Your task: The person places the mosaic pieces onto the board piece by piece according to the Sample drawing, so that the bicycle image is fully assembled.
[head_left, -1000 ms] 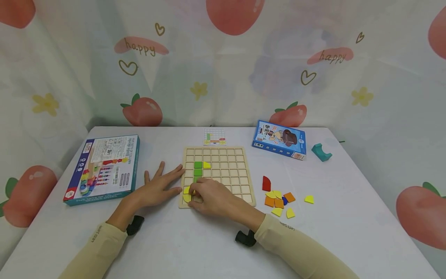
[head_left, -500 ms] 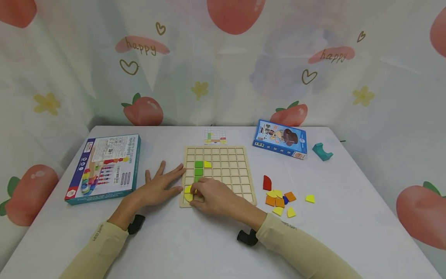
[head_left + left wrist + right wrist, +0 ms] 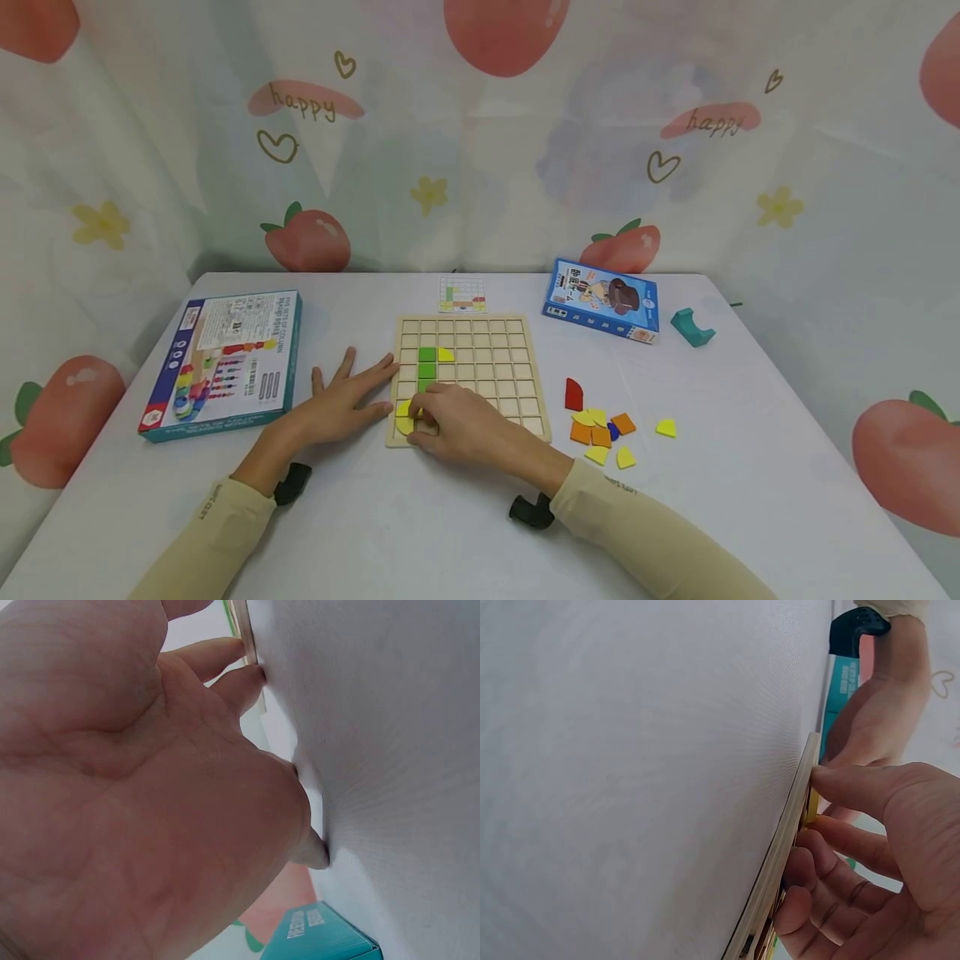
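A wooden grid board [image 3: 538,392] lies on the white table. Three green square tiles [image 3: 427,369] stand in a column on it, beside a yellow tile [image 3: 446,355]. At the lower left corner my right hand [image 3: 465,429] pinches a yellow rounded tile [image 3: 405,426] between thumb and forefinger; in the right wrist view its yellow edge [image 3: 813,808] shows between them. Another yellow tile [image 3: 402,408] lies just above, partly covered by the fingers. My left hand [image 3: 337,406] rests with spread fingers on the table, fingertips at the board's left edge.
Loose yellow, orange and blue tiles [image 3: 600,435] and a red one [image 3: 573,394] lie right of the board. A pattern card [image 3: 462,295] is behind it. A large box [image 3: 225,358] stands left; a blue box [image 3: 602,300] and a teal curved piece [image 3: 692,328] sit back right.
Both hands stay in place, the right one on the yellow tile at the corner. Only a slight shift of the whole head view shows.
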Demonstrator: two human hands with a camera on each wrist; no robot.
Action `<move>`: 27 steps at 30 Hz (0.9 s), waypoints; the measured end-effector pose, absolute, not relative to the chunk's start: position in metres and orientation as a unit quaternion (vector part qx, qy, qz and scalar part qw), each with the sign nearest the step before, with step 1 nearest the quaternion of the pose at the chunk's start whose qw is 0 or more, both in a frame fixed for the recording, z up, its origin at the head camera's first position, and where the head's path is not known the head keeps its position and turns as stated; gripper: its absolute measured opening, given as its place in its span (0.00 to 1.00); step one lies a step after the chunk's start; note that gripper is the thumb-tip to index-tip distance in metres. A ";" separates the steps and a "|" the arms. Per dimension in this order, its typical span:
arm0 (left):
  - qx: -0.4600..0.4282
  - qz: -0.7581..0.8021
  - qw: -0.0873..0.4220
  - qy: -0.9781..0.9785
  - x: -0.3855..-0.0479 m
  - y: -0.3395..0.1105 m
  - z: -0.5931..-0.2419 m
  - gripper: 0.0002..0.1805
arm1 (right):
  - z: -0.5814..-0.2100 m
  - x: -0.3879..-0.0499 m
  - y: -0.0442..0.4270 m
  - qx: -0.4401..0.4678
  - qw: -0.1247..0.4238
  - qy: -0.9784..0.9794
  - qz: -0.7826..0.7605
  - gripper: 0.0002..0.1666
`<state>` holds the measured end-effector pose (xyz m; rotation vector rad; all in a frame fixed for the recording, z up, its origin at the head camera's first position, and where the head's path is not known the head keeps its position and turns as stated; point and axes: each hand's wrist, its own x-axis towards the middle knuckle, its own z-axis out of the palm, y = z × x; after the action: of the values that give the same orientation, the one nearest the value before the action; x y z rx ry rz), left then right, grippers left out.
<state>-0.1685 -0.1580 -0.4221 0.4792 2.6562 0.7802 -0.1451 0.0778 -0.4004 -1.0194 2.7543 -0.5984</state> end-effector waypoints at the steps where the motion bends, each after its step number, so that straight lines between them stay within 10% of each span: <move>1: 0.168 0.273 0.165 0.933 -0.168 -0.158 -0.422 0.40 | -0.400 -0.145 0.078 -0.340 0.072 0.916 -0.200 0.15; 27: 0.172 0.275 0.164 0.932 -0.168 -0.159 -0.422 0.40 | -0.401 -0.146 0.077 -0.337 0.077 0.917 -0.202 0.15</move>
<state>-0.1680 -0.1589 -0.4216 0.4911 2.6562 0.7843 -0.1457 0.0771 -0.4007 -1.0093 2.7465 -0.6043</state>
